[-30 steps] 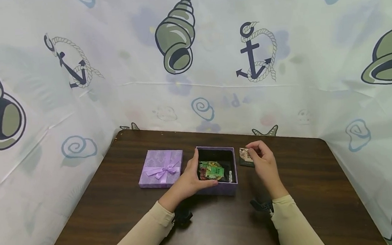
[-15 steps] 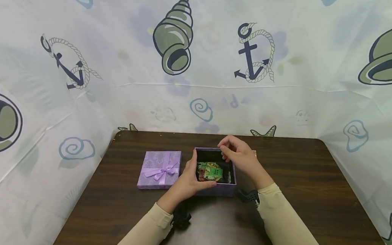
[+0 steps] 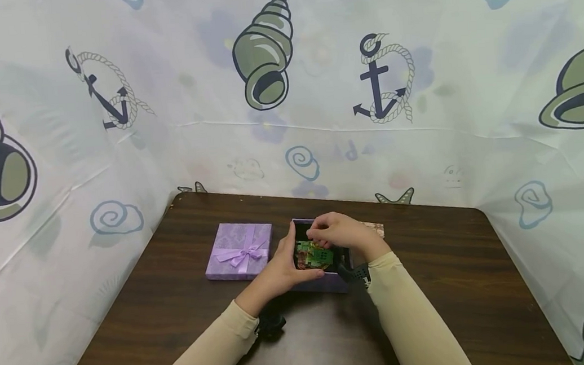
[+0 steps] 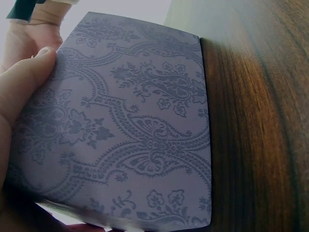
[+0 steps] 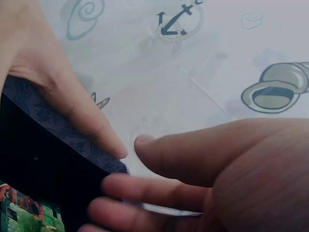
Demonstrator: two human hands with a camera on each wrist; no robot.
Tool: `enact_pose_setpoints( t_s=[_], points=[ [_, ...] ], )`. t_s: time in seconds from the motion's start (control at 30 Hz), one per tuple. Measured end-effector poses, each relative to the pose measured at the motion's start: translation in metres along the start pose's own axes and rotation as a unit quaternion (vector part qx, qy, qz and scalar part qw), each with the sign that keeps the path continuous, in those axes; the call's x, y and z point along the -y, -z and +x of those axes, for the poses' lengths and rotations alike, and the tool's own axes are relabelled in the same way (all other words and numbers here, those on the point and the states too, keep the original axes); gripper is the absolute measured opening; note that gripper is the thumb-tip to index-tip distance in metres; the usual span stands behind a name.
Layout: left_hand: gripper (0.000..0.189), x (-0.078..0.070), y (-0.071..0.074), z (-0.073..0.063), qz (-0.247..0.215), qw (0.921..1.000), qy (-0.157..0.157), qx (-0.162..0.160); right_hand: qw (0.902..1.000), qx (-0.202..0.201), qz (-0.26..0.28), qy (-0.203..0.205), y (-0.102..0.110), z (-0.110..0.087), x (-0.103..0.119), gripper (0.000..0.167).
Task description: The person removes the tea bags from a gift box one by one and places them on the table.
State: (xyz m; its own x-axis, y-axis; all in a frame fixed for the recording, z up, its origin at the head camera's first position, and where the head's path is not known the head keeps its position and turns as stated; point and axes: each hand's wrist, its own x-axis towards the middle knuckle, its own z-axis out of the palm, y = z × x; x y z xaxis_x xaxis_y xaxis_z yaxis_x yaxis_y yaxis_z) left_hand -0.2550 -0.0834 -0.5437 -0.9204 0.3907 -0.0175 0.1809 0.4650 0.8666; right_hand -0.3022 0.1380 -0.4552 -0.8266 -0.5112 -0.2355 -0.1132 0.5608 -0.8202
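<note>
A purple patterned box (image 3: 321,284) stands without its lid near the middle of the table, dark inside. My left hand (image 3: 279,269) grips its near left corner, thumb on the front wall and fingers along the left side. In the left wrist view the thumb lies against the box's patterned wall (image 4: 130,121). Green and red printed pieces (image 3: 313,255) lie inside. Over the open box hovers my right hand (image 3: 343,232), its fingers bent. The right wrist view shows nothing between that thumb and the fingers (image 5: 145,191), which reach over the box's rim.
The matching purple lid (image 3: 241,251), tied with a ribbon bow, lies left of the box. A small printed card (image 3: 376,229) lies to the right, partly hidden by the right hand. Patterned cloth (image 3: 331,163) hangs behind the dark wooden table (image 3: 455,261).
My right hand has left the small card on the right and moved leftward over the open box. The left hand keeps its hold on the box.
</note>
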Motion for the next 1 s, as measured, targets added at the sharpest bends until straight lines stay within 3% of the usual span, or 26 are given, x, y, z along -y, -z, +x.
enact_pose_setpoints(
  t_s=[0.17, 0.27, 0.4, 0.8, 1.0],
  points=[
    [0.144, -0.002, 0.002, -0.001, 0.002, 1.0, -0.001, 0.009, 0.9934, 0.011, -0.111, -0.03, -0.002, 0.005, 0.005, 0.041],
    [0.144, -0.002, 0.003, -0.001, -0.001, 0.9999, 0.002, 0.013, 0.9796, 0.022, -0.193, -0.053, -0.004, 0.007, 0.008, 0.05],
    [0.144, -0.002, 0.002, -0.001, -0.003, 0.9999, -0.002, 0.013, 0.964, 0.041, -0.251, -0.077, -0.006, 0.013, 0.006, 0.057],
    [0.142, -0.001, 0.002, -0.001, -0.005, 0.9999, -0.003, 0.008, 0.9581, 0.051, -0.268, -0.088, -0.01, 0.032, -0.005, 0.04],
    [0.142, 0.0, 0.001, 0.0, -0.006, 1.0, -0.001, 0.005, 0.9578, 0.056, -0.273, -0.072, -0.017, 0.036, -0.013, 0.034]
  ],
)
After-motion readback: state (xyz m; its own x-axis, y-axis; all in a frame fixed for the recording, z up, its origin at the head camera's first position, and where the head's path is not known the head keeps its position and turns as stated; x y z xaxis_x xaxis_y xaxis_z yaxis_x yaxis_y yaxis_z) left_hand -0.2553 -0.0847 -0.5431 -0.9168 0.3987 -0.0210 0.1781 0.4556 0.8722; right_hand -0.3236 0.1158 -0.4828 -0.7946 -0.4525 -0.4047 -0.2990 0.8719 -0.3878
